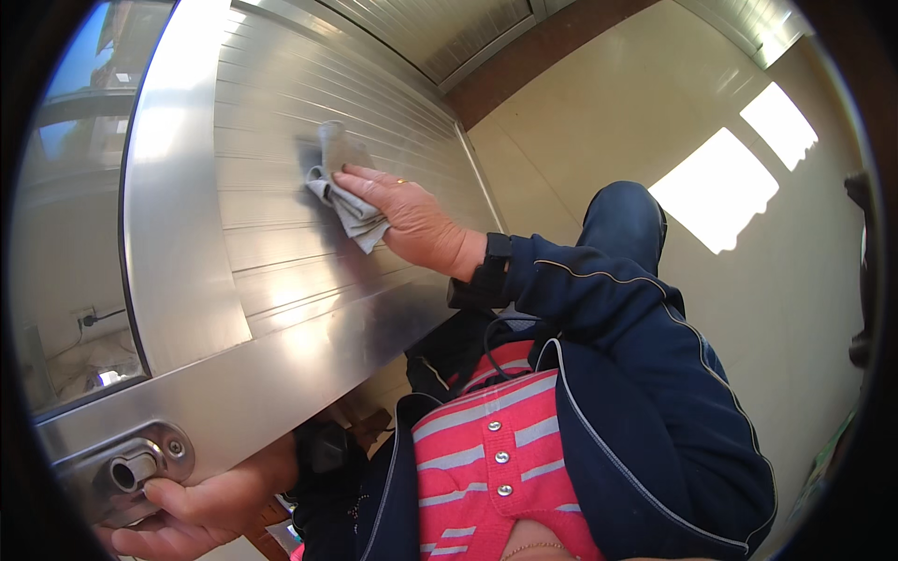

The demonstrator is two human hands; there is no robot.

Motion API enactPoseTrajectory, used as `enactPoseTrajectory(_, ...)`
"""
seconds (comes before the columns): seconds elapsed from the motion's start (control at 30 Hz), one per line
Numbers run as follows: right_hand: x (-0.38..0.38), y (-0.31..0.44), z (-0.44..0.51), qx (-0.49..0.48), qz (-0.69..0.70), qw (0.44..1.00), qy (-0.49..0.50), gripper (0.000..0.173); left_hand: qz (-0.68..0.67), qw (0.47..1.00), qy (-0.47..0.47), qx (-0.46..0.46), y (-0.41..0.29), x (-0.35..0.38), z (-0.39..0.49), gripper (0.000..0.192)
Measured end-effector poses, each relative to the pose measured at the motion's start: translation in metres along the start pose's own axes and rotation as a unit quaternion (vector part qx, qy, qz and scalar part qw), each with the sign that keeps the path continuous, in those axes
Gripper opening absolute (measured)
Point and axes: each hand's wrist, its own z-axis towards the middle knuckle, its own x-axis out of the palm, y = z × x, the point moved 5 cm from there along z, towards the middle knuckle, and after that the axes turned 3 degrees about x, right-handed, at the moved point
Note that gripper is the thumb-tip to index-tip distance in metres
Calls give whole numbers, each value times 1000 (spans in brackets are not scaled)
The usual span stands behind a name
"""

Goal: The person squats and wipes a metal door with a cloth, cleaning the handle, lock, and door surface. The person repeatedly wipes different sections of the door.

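My right hand presses a folded grey cloth against the ribbed lower panel of a metal door, its fingers on top of the cloth. A ring shows on one finger and a black band circles the wrist. At the lower left, my left hand is at the door's edge beside the metal handle, its thumb touching the handle and its other fingers below. Part of that hand's grip is hidden by the handle and the door's edge.
A glass pane fills the door's left part, with a plug and cable visible in it. Tiled floor with bright sunlit patches lies to the right. A brown threshold strip and another ribbed metal panel are at the top.
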Motion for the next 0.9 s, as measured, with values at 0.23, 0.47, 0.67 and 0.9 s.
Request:
enactPoseTrajectory(0.23, -10, -93, -32, 166, 20, 986, 4, 43, 11, 1000, -22, 17, -7, -5, 10, 39)
enactPoseTrajectory(0.47, -22, -119, -87, 371, -53, 925, 60, 33, 14, 999, -3, 46, -36, -49, 9, 38)
enactPoseTrajectory(0.67, -18, -61, 8, 50, 37, 996, -62, 32, 68, 992, 23, 101, -53, -53, 13, 40)
enactPoseTrajectory(0.9, -25, -181, -92, 350, -69, 930, 89, 31, 204, 933, 118, 272, -60, -32, 14, 41)
